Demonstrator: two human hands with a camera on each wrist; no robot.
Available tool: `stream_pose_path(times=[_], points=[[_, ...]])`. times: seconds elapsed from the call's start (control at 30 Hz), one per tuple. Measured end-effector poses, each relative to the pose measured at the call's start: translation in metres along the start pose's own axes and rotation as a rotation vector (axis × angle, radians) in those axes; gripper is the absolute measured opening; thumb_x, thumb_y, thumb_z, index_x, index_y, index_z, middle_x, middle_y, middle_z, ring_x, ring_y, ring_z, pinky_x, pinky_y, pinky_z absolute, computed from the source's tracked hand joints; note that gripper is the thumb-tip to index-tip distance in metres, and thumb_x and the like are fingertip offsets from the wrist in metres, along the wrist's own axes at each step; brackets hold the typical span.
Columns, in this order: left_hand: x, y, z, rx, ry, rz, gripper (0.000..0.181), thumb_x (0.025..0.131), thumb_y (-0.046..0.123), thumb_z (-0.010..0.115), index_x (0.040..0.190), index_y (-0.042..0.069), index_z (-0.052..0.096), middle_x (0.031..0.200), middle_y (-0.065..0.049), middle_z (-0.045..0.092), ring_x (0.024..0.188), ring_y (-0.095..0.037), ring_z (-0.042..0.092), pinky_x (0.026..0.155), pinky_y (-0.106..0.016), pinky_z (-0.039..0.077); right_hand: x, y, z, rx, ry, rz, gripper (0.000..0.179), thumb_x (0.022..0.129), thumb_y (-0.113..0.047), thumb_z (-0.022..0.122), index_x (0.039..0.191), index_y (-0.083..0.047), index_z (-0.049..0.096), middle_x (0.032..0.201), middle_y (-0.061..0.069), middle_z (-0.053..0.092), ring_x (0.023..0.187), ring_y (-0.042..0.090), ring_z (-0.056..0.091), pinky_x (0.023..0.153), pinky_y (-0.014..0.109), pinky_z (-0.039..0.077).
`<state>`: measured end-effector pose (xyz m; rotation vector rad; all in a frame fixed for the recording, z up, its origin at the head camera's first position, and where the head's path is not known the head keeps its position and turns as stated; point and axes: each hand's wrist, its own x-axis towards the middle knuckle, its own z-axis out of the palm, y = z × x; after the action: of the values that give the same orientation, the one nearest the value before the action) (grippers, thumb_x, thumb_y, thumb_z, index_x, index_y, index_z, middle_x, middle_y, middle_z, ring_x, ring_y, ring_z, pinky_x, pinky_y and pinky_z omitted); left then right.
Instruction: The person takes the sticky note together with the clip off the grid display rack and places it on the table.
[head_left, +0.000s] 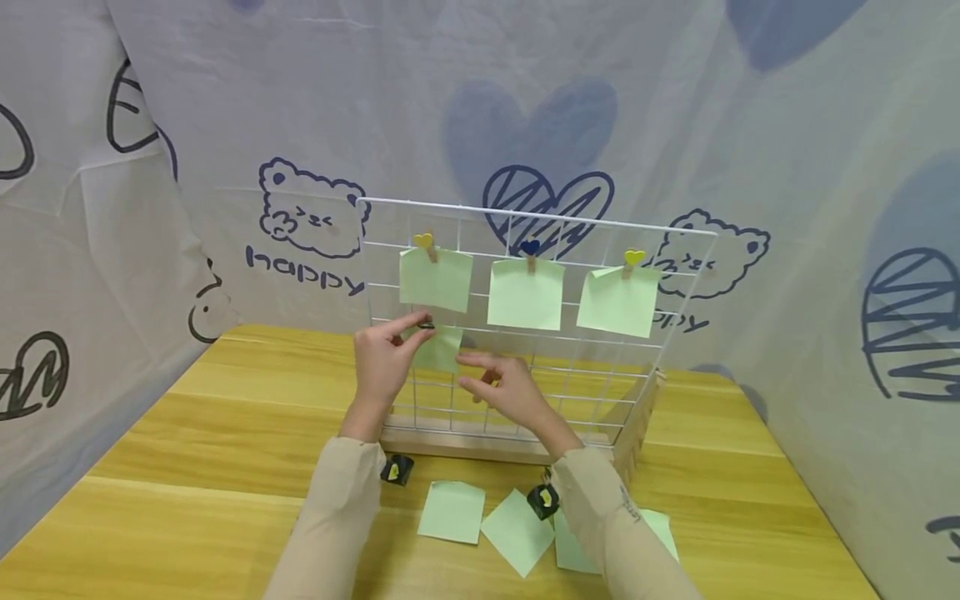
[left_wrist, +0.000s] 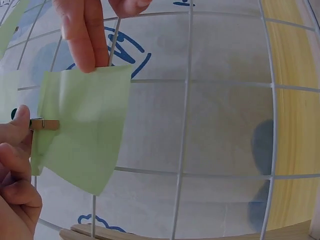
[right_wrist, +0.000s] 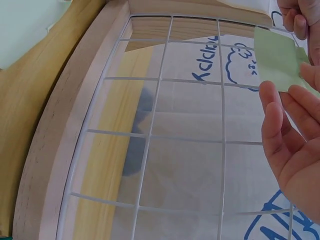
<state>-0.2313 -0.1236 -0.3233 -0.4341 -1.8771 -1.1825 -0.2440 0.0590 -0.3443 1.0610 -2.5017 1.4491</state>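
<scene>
My left hand (head_left: 381,360) pinches a small wooden clothespin (left_wrist: 48,124) with a dark top between thumb and finger. The peg's jaws sit over the edge of a pale green sticky note (left_wrist: 85,120), which lies against the white wire grid (head_left: 465,208). From the other side, my right hand (head_left: 513,392) reaches in with fingers extended. Its fingertips touch the note's side edge, as the left wrist view shows. In the right wrist view the note (right_wrist: 277,57) is partly covered by both hands.
Above, three green notes (head_left: 525,296) hang from the grid on clothespins with yellow or dark blue hearts. A wooden base (head_left: 465,443) carries the grid. Several loose notes (head_left: 452,512) and two small black objects (head_left: 543,501) lie on the wooden table (head_left: 165,467) in front.
</scene>
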Motion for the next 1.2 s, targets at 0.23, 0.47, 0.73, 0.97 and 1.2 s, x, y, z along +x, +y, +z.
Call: stream_pose_path(times=[0.23, 0.47, 0.73, 0.97, 1.2], points=[[-0.003, -0.004, 0.001, 0.039, 0.014, 0.054, 0.013, 0.072, -0.001, 0.072, 0.084, -0.004, 0.069, 0.081, -0.013, 0.067, 0.04, 0.001, 0.028, 0.036, -0.017, 0.027, -0.006, -0.023, -0.003, 0.027, -0.013, 0.006, 0.03, 0.087, -0.003, 0.056, 0.113, 0.011, 0.055, 0.108, 0.025, 0.058, 0.058, 0.024, 0.058, 0.047, 0.037, 0.049], [-0.004, -0.005, 0.002, 0.06, 0.042, 0.075, 0.012, 0.071, 0.0, 0.073, 0.082, -0.004, 0.069, 0.079, -0.012, 0.067, 0.041, 0.0, 0.03, 0.036, -0.018, 0.027, -0.01, -0.043, -0.002, 0.0, 0.051, -0.071, 0.024, 0.084, 0.002, 0.057, 0.106, 0.013, 0.058, 0.105, 0.025, 0.059, 0.058, 0.022, 0.058, 0.041, 0.015, 0.036], [-0.002, -0.002, 0.005, 0.081, 0.092, 0.065, 0.009, 0.07, 0.001, 0.073, 0.077, -0.002, 0.069, 0.074, -0.012, 0.067, 0.041, -0.002, 0.031, 0.036, -0.017, 0.026, -0.005, -0.041, 0.001, -0.016, 0.065, -0.122, 0.026, 0.084, 0.002, 0.058, 0.108, 0.012, 0.058, 0.103, 0.024, 0.06, 0.061, 0.029, 0.059, 0.043, 0.017, 0.039], [-0.002, -0.004, 0.007, 0.074, 0.133, 0.089, 0.008, 0.068, 0.0, 0.074, 0.073, -0.001, 0.068, 0.071, -0.011, 0.066, 0.038, -0.009, 0.035, 0.036, -0.014, 0.025, 0.003, -0.007, 0.007, -0.042, 0.065, -0.118, 0.029, 0.085, -0.009, 0.06, 0.111, 0.004, 0.06, 0.098, 0.015, 0.064, 0.059, 0.011, 0.058, 0.04, 0.02, 0.038], [0.0, -0.003, 0.007, 0.024, 0.163, 0.102, 0.007, 0.068, -0.003, 0.074, 0.071, -0.002, 0.068, 0.068, -0.011, 0.066, 0.036, -0.009, 0.031, 0.035, -0.016, 0.023, 0.004, -0.006, 0.008, -0.015, 0.073, -0.105, 0.027, 0.084, -0.009, 0.062, 0.109, 0.004, 0.062, 0.09, 0.015, 0.065, 0.057, 0.01, 0.058, 0.037, 0.02, 0.035]])
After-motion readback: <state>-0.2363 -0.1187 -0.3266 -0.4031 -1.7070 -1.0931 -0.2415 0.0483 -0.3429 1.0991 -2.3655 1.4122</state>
